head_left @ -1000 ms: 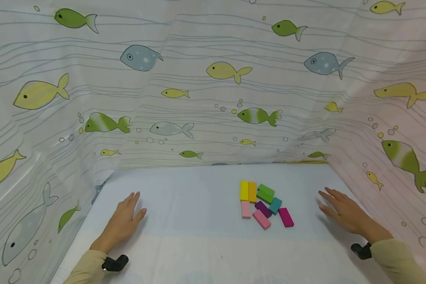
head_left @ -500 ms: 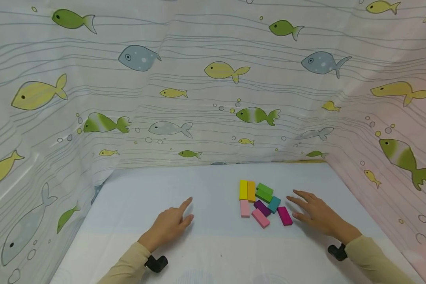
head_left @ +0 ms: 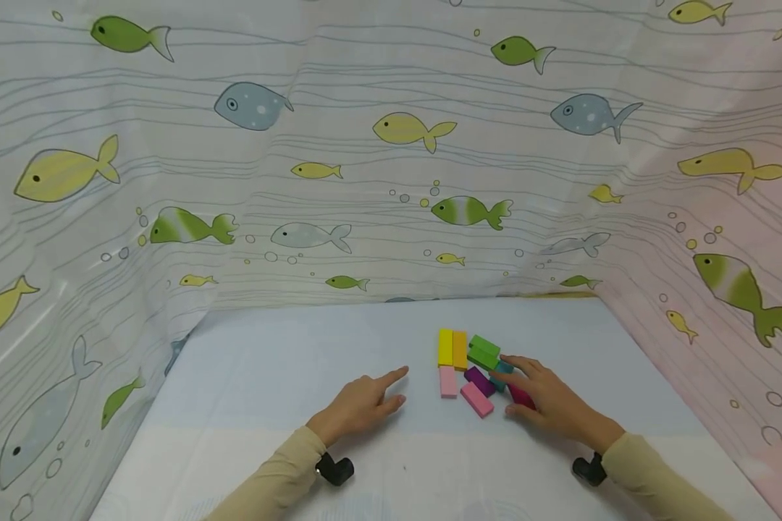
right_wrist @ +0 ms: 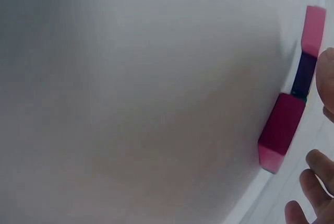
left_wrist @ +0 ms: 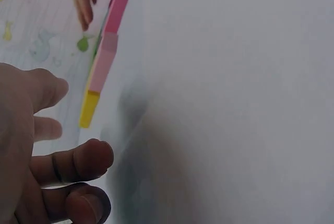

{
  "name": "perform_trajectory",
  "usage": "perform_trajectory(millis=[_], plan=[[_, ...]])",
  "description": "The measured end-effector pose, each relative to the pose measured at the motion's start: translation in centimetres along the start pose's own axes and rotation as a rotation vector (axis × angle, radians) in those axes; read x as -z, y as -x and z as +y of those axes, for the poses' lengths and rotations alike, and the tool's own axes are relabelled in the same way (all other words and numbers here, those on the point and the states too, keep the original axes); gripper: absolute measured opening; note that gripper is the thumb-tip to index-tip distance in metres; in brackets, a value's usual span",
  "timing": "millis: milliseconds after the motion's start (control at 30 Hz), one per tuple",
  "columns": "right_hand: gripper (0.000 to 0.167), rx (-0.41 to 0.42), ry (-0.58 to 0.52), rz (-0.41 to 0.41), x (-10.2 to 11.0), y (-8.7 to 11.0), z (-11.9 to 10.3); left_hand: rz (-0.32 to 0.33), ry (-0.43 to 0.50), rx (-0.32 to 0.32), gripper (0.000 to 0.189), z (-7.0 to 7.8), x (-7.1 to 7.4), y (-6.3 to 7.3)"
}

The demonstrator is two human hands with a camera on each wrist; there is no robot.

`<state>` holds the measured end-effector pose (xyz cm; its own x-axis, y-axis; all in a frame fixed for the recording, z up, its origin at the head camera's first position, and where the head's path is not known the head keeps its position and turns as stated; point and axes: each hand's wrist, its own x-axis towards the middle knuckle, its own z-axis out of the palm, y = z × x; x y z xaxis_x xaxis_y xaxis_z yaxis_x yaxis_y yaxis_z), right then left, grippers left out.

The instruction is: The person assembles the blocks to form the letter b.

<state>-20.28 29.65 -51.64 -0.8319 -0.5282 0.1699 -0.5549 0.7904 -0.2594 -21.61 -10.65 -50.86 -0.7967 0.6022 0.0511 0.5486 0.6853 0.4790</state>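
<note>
Several coloured blocks lie grouped on the table: yellow (head_left: 446, 347), orange (head_left: 460, 351), light pink (head_left: 448, 382), pink (head_left: 477, 399), purple (head_left: 478, 381) and green blocks (head_left: 484, 352). My right hand (head_left: 550, 401) hovers at the group's right side with fingers spread. It partly hides the teal block (head_left: 498, 386) and the magenta block (head_left: 519, 396); in the right wrist view, its fingers are apart from the magenta block (right_wrist: 282, 125). Left of the group, my left hand (head_left: 357, 409) holds nothing. Its index finger points toward the blocks, and the other fingers bend loosely.
A white and pale blue cover (head_left: 267, 362) lies over the table. Fish-printed curtains (head_left: 365, 210) hang behind it and along both sides. Each wrist wears a small black camera, such as the left wrist camera (head_left: 335, 470).
Both hands have come inward from the table's sides toward the blocks. The right hand now reaches over the teal and magenta blocks. The blocks appear to lie as before.
</note>
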Motion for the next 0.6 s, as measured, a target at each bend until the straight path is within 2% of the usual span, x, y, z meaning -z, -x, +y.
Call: perform_trajectory(millis=[100,300,600], plan=[[0.066,0.023,-0.01,0.022,-0.2,0.0,-0.5,-0.019,0.019,0.003,0.057,0.3,-0.6,-1.0],[0.063,0.049,0.003,0.035,-0.5,-0.3,-1.2,-0.016,0.054,-0.011,0.056,1.0,-1.4,-2.5],[0.051,0.113,0.024,0.014,-0.8,-0.6,-1.6,-0.014,0.085,0.005,0.055,1.4,-2.2,-3.7]])
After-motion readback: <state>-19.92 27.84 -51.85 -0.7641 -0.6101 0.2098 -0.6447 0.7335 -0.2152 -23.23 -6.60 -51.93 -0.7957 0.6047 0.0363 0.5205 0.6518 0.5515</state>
